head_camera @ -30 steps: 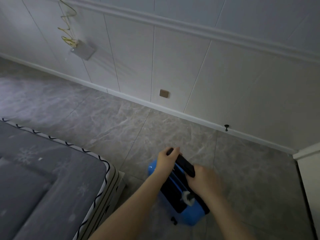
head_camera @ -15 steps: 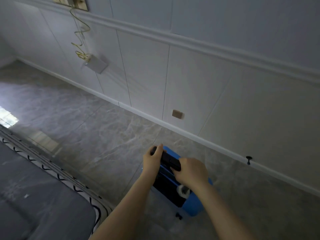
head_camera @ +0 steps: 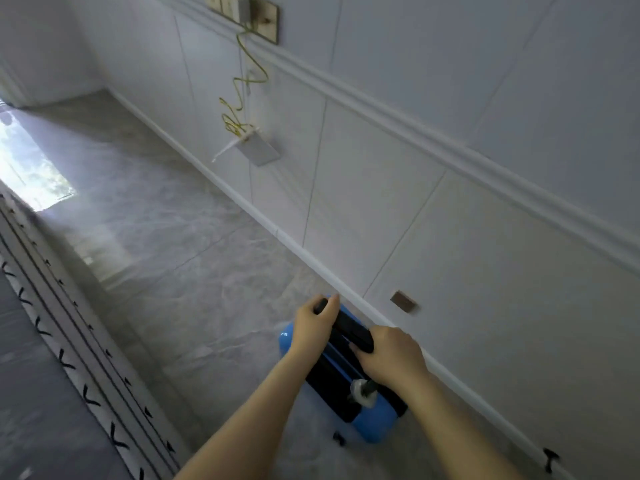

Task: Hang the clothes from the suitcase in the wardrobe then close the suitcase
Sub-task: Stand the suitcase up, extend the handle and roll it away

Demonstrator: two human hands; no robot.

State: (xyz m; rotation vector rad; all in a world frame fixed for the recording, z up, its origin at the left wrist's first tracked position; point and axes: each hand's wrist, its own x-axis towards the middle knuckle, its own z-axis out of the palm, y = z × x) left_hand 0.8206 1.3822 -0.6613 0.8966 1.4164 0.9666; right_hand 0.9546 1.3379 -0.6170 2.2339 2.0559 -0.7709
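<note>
Head view: a blue suitcase (head_camera: 372, 429) stands upright on the grey floor (head_camera: 180, 258), near the white wall (head_camera: 485, 258). The left hand (head_camera: 313, 323) and right hand (head_camera: 393, 355) each wrap closed around its black handle (head_camera: 349, 329). A mattress (head_camera: 52, 393) lies left.

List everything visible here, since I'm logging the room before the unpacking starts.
suitcase: one, blue with black trim, upright on the floor by the wall
handle: one, black, on top of the suitcase
mattress: one, grey with patterned edge, lower left
wall plate: one, tan, upper wall
wire: one, yellow-green, hanging from the plate
loose cover: one, grey, dangling on the wire
floor socket plate: one, brown, low on the wall
door stop: one, black, at the skirting
hands: left hand and right hand, both gripping the handle
</note>
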